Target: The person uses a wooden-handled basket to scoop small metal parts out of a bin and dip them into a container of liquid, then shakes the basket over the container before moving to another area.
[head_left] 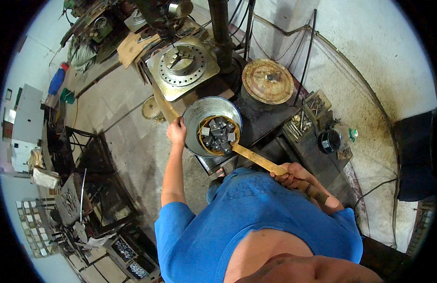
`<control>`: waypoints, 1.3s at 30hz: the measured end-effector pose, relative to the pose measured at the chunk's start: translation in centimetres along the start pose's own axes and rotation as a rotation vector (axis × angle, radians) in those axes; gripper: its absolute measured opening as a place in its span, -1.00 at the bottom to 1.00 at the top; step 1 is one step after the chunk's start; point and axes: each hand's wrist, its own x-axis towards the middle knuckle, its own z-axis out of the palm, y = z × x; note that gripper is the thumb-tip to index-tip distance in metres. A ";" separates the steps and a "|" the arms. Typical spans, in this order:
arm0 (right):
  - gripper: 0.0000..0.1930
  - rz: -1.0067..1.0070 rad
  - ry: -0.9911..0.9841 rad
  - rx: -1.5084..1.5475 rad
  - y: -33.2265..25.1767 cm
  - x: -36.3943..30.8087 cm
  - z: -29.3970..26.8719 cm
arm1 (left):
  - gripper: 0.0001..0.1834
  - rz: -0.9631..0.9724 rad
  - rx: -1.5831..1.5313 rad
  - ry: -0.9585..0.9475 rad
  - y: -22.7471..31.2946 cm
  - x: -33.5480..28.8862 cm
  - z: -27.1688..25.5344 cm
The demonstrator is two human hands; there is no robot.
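A round metal bucket [192, 113] stands in front of me at the corner of a dark bench. Inside it sits a round basket with a yellowish rim [202, 147], filled with several grey metal blocks [218, 132]. From that basket a long flat yellowish handle [256, 158] slants toward my right side. My right hand [289, 176] is closed round this handle close to my body, its far end lying along my forearm. At the bucket's left rim, my left hand [177, 130] is closed with the arm stretched out; its fingertips are partly hidden.
Beyond the bucket stands a machine table with a round chuck [180, 61]. A rusty lidded pot [268, 81] is at its right. Farther right are a tray of metal parts [301, 120] and a dark round container [329, 140]. A small bucket [152, 109] stands on the floor.
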 end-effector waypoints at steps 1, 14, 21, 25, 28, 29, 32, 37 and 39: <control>-0.47 0.021 -0.020 0.008 -0.1 0.0 -0.2 | -0.81 -0.005 -0.010 0.001 -0.1 0.0 0.0; -0.61 0.156 0.022 0.001 -1.1 0.3 -0.9 | -0.81 -0.003 0.008 0.002 -0.7 0.0 0.3; -0.63 0.119 0.168 -0.286 -1.3 1.2 0.9 | -0.80 -0.027 0.039 -0.071 0.2 0.0 -0.7; -0.67 0.172 0.235 -0.047 -0.6 3.2 2.6 | -0.79 -0.039 -0.015 -0.107 -1.0 0.3 0.0; -0.68 0.201 0.204 -0.021 -0.7 4.5 4.1 | -0.75 0.010 -0.161 -0.161 -4.1 0.5 0.4; -0.64 0.178 0.329 -0.049 -0.9 4.6 4.9 | -0.75 0.004 -0.163 -0.169 -4.0 0.2 -0.5; -0.59 0.136 0.085 -0.080 -0.5 4.8 6.1 | -0.74 -0.012 -0.242 -0.187 -3.2 -1.0 -5.3; -0.54 -0.004 0.073 -0.122 0.6 4.2 9.3 | -0.67 -0.249 -1.070 -0.658 0.4 -8.9 -11.1; -0.47 -0.006 0.074 -0.201 0.5 4.2 10.6 | -0.67 -0.227 -1.167 -0.951 4.7 -12.0 -12.3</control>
